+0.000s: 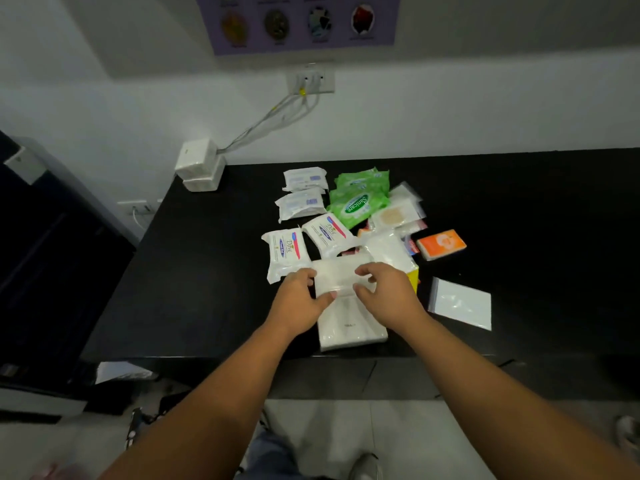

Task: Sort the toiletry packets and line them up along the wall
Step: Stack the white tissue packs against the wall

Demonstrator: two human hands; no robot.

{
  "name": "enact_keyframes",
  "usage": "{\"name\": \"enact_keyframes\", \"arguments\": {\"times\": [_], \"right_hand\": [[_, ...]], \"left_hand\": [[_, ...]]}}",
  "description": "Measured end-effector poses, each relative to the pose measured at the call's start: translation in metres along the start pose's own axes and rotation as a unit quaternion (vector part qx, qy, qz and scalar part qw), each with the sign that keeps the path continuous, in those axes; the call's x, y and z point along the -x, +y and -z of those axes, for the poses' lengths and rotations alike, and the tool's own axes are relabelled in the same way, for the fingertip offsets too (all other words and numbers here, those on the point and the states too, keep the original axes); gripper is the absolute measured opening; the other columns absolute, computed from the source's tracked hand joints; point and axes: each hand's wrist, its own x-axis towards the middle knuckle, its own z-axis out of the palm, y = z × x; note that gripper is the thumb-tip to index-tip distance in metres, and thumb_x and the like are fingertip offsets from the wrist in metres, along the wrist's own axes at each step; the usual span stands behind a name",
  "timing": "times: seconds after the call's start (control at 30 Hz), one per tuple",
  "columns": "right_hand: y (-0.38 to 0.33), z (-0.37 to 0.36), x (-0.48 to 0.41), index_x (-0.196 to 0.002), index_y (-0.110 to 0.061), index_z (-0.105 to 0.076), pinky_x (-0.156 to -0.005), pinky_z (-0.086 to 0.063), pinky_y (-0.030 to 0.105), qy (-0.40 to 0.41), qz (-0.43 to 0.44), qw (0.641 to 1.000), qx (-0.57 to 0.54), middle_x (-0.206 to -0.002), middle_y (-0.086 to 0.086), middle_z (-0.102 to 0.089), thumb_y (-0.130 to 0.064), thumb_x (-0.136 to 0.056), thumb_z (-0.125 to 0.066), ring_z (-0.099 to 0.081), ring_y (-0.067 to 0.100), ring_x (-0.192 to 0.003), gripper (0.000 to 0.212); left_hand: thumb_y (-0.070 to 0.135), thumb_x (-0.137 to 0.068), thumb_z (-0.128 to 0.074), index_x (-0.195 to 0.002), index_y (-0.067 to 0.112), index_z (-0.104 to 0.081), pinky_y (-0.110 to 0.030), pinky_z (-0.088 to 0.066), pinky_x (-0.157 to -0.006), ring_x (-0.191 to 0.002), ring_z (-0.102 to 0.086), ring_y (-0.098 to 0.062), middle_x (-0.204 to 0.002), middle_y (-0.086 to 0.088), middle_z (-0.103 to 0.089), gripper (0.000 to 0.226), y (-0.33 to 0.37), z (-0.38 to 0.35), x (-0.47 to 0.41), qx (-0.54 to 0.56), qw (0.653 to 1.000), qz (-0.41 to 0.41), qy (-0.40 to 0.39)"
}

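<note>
A clear plastic packet is held at both ends. The left hand has its fingers clamped on the left end, and the right hand has its fingers clamped on the right end. Below the fingers, a flat white packet lies on the black desk. Just beyond the left fingers lie two Dove soap packets. Farther beyond, nearer the wall, are two white packets and green wipe packs. To the right of the right fingers lie an orange pack and a clear zip bag, apart from each other.
</note>
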Motion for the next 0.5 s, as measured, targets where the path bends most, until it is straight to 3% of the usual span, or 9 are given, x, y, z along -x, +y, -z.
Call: {"name": "enact_keyframes", "arguments": {"times": [0.13,0.27,0.4,0.5], "right_hand": [[0.022,-0.004,0.024,-0.123,-0.016,-0.062,-0.094,-0.047,0.030,-0.020,-0.003,0.998,0.055,-0.121,0.003,-0.060,-0.029,-0.083,-0.074,-0.057,0.021,-0.108,0.044],[0.030,-0.010,0.042,-0.130,-0.017,-0.053,-0.092,-0.049,0.034,-0.053,-0.056,0.994,0.072,-0.123,0.004,-0.059,-0.037,-0.082,-0.074,-0.058,0.023,-0.110,0.056],[0.032,-0.017,0.047,-0.123,-0.013,-0.054,-0.081,-0.048,0.030,-0.096,-0.114,0.988,0.049,-0.119,0.007,-0.063,-0.039,-0.088,-0.069,-0.061,0.025,-0.107,0.046],[0.030,-0.018,0.043,-0.121,-0.013,-0.056,-0.077,-0.048,0.029,-0.108,-0.137,0.984,0.019,-0.115,0.007,-0.064,-0.039,-0.085,-0.072,-0.062,0.025,-0.104,0.047]], "left_hand": [[0.057,-0.072,-0.076,-0.120,0.021,-0.049,-0.037,-0.055,-0.086,-0.100,-0.062,-0.016,-0.118,-0.003,-0.059,0.065,-0.005,-0.019,0.014,-0.049,0.996,0.050,-0.053],[0.056,-0.087,-0.066,-0.121,0.009,-0.054,-0.029,-0.048,-0.079,-0.103,-0.061,-0.023,-0.115,-0.007,-0.061,0.060,0.000,-0.030,0.023,-0.099,0.988,0.089,-0.075],[0.049,-0.091,-0.065,-0.105,0.007,-0.061,-0.034,-0.053,-0.085,-0.098,-0.063,-0.023,-0.105,-0.008,-0.066,0.044,0.010,-0.034,0.027,-0.053,0.989,0.122,-0.065],[0.044,-0.086,-0.073,-0.108,0.008,-0.063,-0.037,-0.056,-0.083,-0.096,-0.064,-0.021,-0.108,-0.008,-0.068,0.043,0.007,-0.030,0.022,0.061,0.980,0.179,-0.063]]}}
